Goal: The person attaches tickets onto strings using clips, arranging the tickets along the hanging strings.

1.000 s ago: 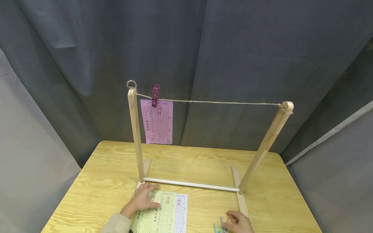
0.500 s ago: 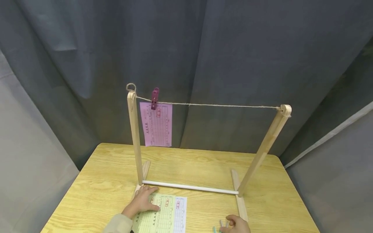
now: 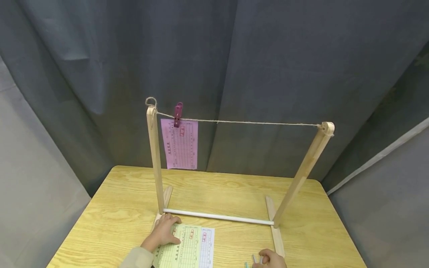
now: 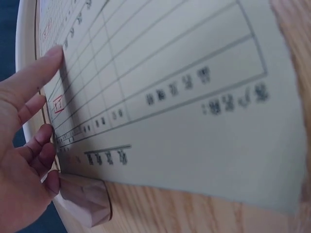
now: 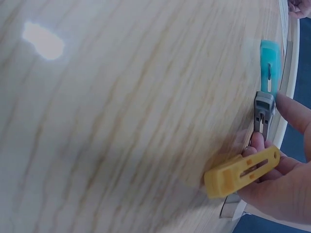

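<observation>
I see left hand [image 3: 164,231] spread over pale-green form [image 3: 188,245], before wooden rack [image 3: 305,165] | right hand [image 3: 273,259] pinching gray clothespin [image 5: 264,106] beside rack | rack's string [image 3: 254,122]: purple clothespin [image 3: 178,113] gripping pink form [image 3: 181,147]

Rack [image 3: 299,175] mid-table [image 3: 234,190], curtain [image 3: 278,74] behind at 12. One sheet [image 3: 181,147] hangs off its string [image 3: 251,122] toward 10. Flat sheets [image 3: 189,245] before the rack at 7 — left hand [image 3: 164,230] at their 10 corner. Pegs [image 5: 240,172] at 5, by right hand [image 3: 272,259].
</observation>
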The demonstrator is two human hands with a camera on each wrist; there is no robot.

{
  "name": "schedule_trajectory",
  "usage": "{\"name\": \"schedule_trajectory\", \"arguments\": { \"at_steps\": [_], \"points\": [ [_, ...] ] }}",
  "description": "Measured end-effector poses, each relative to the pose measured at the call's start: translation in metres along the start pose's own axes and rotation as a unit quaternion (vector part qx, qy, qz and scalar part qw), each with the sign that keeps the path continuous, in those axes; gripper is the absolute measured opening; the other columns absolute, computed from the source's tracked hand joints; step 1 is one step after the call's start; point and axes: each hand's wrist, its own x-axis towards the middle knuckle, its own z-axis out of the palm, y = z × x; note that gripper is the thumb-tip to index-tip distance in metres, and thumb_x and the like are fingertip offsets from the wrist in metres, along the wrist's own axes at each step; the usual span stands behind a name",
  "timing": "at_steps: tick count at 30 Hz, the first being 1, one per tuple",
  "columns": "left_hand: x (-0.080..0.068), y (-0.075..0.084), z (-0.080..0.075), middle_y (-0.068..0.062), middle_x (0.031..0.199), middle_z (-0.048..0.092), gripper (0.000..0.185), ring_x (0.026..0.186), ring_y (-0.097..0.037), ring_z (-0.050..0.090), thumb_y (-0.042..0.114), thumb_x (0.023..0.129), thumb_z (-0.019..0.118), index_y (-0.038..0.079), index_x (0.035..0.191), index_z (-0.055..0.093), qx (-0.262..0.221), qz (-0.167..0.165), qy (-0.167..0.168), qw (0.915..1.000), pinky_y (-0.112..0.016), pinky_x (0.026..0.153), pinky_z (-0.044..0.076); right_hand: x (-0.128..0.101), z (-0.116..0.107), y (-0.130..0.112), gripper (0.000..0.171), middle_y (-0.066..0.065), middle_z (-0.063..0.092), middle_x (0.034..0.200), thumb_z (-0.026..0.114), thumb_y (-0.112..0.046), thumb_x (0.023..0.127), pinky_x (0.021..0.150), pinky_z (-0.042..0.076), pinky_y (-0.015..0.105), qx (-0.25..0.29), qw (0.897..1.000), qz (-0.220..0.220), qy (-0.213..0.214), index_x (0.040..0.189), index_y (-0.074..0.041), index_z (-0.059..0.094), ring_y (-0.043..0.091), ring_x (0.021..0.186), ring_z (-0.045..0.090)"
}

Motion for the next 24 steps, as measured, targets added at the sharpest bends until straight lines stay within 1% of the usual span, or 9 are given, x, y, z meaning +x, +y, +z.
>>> {"name": "schedule_trajectory", "arguments": {
  "at_steps": [3,6,9,12,16,19,22,24],
  "points": [
    [0.000,0.002,-0.001,0.000,0.098,0.046,0.056,0.090,-0.020,0.038,0.033,0.054,0.084,0.015,0.101,0.060,0.001,-0.003,0.001,1.0000,-0.038,0.074,0.032,0.000,0.002,-0.001,0.049,-0.001,0.047,0.071,0.077,-0.029,0.070,0.057,0.040,0.027,0.004,1.000,0.004,0.010,0.099,0.006,0.059,0.014,0.064,0.045],
    [0.000,0.003,-0.003,0.001,0.098,0.046,0.051,0.091,-0.021,0.039,0.032,0.054,0.084,0.016,0.097,0.059,0.002,-0.003,0.002,1.0000,-0.039,0.074,0.032,-0.001,0.004,-0.003,0.049,-0.001,0.047,0.069,0.077,-0.031,0.069,0.055,0.039,0.026,0.007,1.000,0.013,0.027,0.097,0.005,0.060,0.014,0.062,0.045],
    [0.001,0.004,-0.003,0.001,0.098,0.046,0.049,0.091,-0.021,0.039,0.030,0.054,0.084,0.018,0.093,0.058,0.001,0.000,0.005,1.0000,-0.038,0.074,0.032,-0.002,0.006,-0.007,0.050,-0.002,0.046,0.067,0.077,-0.035,0.069,0.053,0.039,0.024,-0.007,0.999,0.016,0.044,0.095,0.004,0.060,0.013,0.059,0.044],
    [0.002,0.003,-0.002,0.004,0.096,0.047,0.047,0.090,-0.020,0.039,0.030,0.054,0.084,0.019,0.090,0.057,0.003,0.001,0.006,1.0000,-0.038,0.075,0.032,-0.003,0.008,-0.011,0.046,-0.002,0.044,0.065,0.078,-0.033,0.068,0.052,0.037,0.023,-0.031,0.998,0.012,0.056,0.092,0.002,0.060,0.012,0.058,0.042],
    [0.002,0.001,0.001,0.008,0.090,0.049,0.045,0.086,-0.016,0.039,0.028,0.054,0.084,0.021,0.086,0.053,0.001,0.010,0.006,0.9999,-0.037,0.074,0.032,-0.005,0.008,-0.018,0.036,-0.002,0.043,0.064,0.078,-0.025,0.068,0.050,0.035,0.024,-0.050,0.996,0.020,0.068,0.087,0.000,0.060,0.012,0.056,0.041],
    [0.003,0.000,0.003,0.008,0.080,0.047,0.044,0.078,-0.014,0.036,0.024,0.054,0.084,0.020,0.083,0.050,-0.014,0.015,0.003,0.9998,-0.034,0.069,0.028,-0.006,0.008,-0.021,0.032,-0.002,0.043,0.064,0.075,-0.022,0.069,0.050,0.034,0.024,-0.053,0.996,0.036,0.067,0.087,0.000,0.060,0.013,0.055,0.041],
    [0.002,0.002,0.002,0.007,0.073,0.045,0.043,0.071,-0.012,0.034,0.020,0.055,0.083,0.018,0.085,0.051,-0.029,0.014,-0.001,0.9995,-0.031,0.064,0.024,-0.006,0.008,-0.022,0.030,-0.001,0.042,0.065,0.074,-0.020,0.069,0.050,0.034,0.024,-0.052,0.996,0.042,0.065,0.087,0.000,0.060,0.013,0.055,0.041],
    [0.001,0.004,0.000,0.006,0.071,0.045,0.047,0.068,-0.012,0.034,0.019,0.057,0.083,0.014,0.094,0.055,-0.036,0.011,-0.005,0.9993,-0.031,0.063,0.023,-0.006,0.008,-0.021,0.029,-0.001,0.042,0.065,0.074,-0.019,0.069,0.050,0.034,0.024,-0.048,0.996,0.038,0.069,0.086,-0.001,0.060,0.013,0.056,0.041]
  ]
}}
